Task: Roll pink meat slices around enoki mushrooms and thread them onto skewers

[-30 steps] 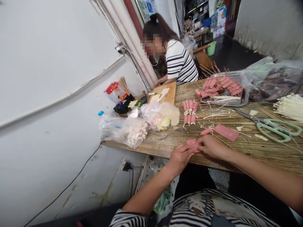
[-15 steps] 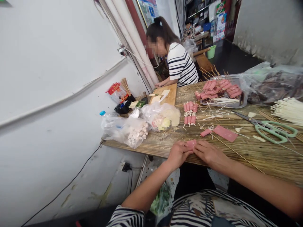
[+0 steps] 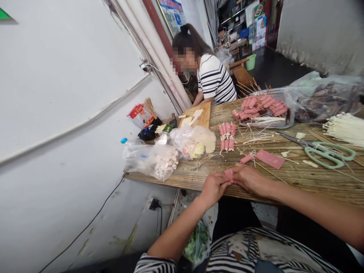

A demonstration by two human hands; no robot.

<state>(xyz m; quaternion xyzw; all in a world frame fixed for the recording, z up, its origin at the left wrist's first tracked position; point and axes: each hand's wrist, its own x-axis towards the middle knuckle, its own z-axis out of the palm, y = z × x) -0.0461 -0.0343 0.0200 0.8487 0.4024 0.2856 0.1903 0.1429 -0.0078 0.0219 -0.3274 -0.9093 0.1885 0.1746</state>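
Both my hands meet at the near edge of the wooden table point(image 3: 313, 178). My left hand point(image 3: 213, 187) and my right hand point(image 3: 247, 177) have their fingers closed on a small pink meat roll point(image 3: 228, 173) pressed against the tabletop. Just beyond lie a flat pink meat slice point(image 3: 269, 159), a finished roll point(image 3: 246, 159) and thin bamboo skewers point(image 3: 270, 172). A bunch of skewered meat rolls point(image 3: 226, 135) lies further back.
Green-handled scissors point(image 3: 327, 153) and enoki mushrooms point(image 3: 345, 129) lie to the right. A metal tray point(image 3: 290, 121) of skewered rolls sits behind. Plastic bags of food point(image 3: 170, 151) sit at the left edge. A person in a striped shirt point(image 3: 214, 79) works at a cutting board point(image 3: 199, 115).
My hands stayed on the meat roll, shifting slightly along the table edge and closing tighter round it. The view shifted a little.
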